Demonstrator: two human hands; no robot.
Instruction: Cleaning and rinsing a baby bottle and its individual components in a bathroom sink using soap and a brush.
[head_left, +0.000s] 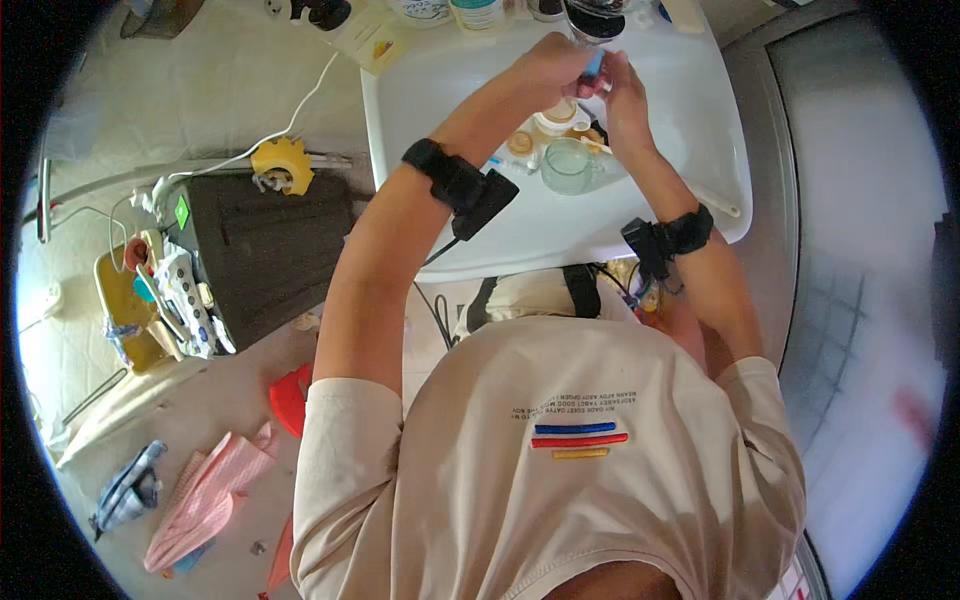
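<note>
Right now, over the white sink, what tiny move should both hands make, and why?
Perhaps the left hand and right hand should grip the small blue object between them a little tighter: only part shows, and a round, greenish clear glass cup sits close by in the glossy white sink, so a slip might hit it.

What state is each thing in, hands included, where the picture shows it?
Left hand: curled, holding blue item
Blue item: held, mostly covered
Right hand: fingers bent beside it, grip unclear
Clear cup: upright in sink, contents unclear
Tap: running or off, cannot tell
Pink cloth: crumpled
</note>
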